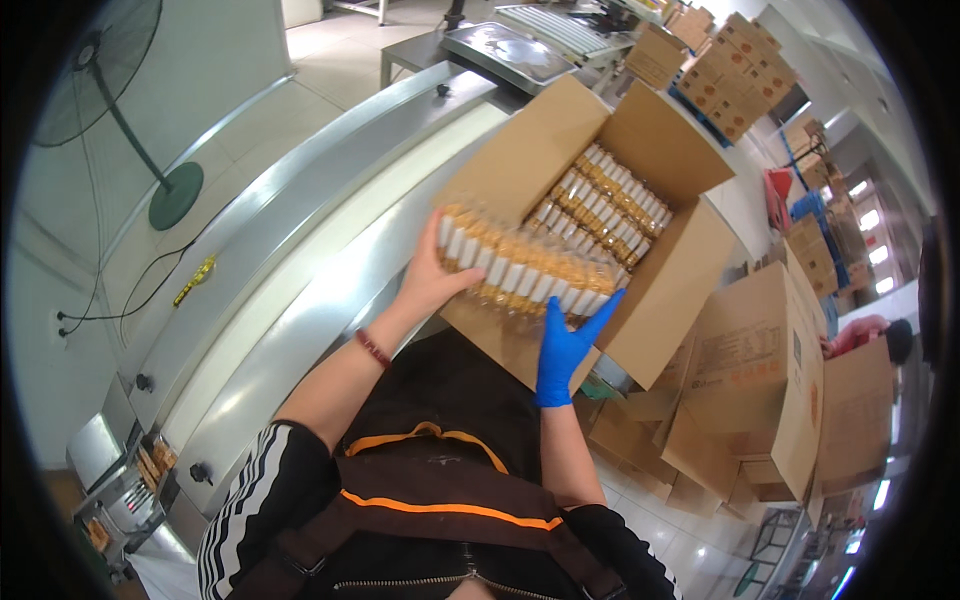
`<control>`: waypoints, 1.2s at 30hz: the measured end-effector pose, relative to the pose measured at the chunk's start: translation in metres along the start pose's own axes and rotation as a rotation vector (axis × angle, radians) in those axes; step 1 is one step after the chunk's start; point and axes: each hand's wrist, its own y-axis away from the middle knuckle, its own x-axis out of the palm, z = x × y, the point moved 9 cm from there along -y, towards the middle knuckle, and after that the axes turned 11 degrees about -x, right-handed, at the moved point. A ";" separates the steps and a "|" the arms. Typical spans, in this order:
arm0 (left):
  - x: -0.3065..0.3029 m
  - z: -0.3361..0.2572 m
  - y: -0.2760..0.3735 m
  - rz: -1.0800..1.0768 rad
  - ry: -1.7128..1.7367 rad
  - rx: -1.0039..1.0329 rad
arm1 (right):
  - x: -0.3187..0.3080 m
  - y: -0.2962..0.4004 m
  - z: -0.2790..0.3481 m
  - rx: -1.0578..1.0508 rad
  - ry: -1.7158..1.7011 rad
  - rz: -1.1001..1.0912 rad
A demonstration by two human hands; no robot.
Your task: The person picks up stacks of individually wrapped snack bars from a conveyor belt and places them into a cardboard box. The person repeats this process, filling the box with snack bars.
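My left hand [433,279], bare and with a red bracelet at the wrist, grips one end of a row of clear plastic packets [521,266] with golden contents and white labels. At the other end my right hand [564,346], in a blue glove, presses with spread thumb and fingers. The row is held between both hands over the near side of an open cardboard box [660,300]. Inside the box, similar packets [600,202] lie in several neat rows. The box flaps stand outward.
A conveyor with a pale belt [255,337] curves along the left. Opened cardboard boxes [739,367] stand at the right, with a person in pink [862,334] beyond. A metal scale platform [510,54] is behind the box. A pedestal fan [176,195] stands at the far left.
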 end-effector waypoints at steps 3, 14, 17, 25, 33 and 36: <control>0.066 -0.028 -0.028 0.116 -0.131 0.050 | -0.042 -0.018 -0.017 0.063 0.001 -0.147; 0.035 0.019 -0.007 0.106 -0.971 0.071 | -0.063 0.005 -0.046 -0.157 0.802 0.286; -0.041 0.026 0.027 -0.012 -1.054 0.016 | -0.033 0.007 -0.018 -0.248 0.616 0.373; -0.155 0.025 0.121 -0.126 -1.307 -0.111 | 0.123 0.031 0.059 -0.476 0.175 0.933; -0.151 0.030 0.137 -0.113 -1.390 -0.166 | 0.221 0.105 0.109 -0.748 0.113 1.121; -0.145 0.018 0.130 -0.149 -1.477 -0.160 | 0.219 0.115 0.102 -0.700 0.086 0.989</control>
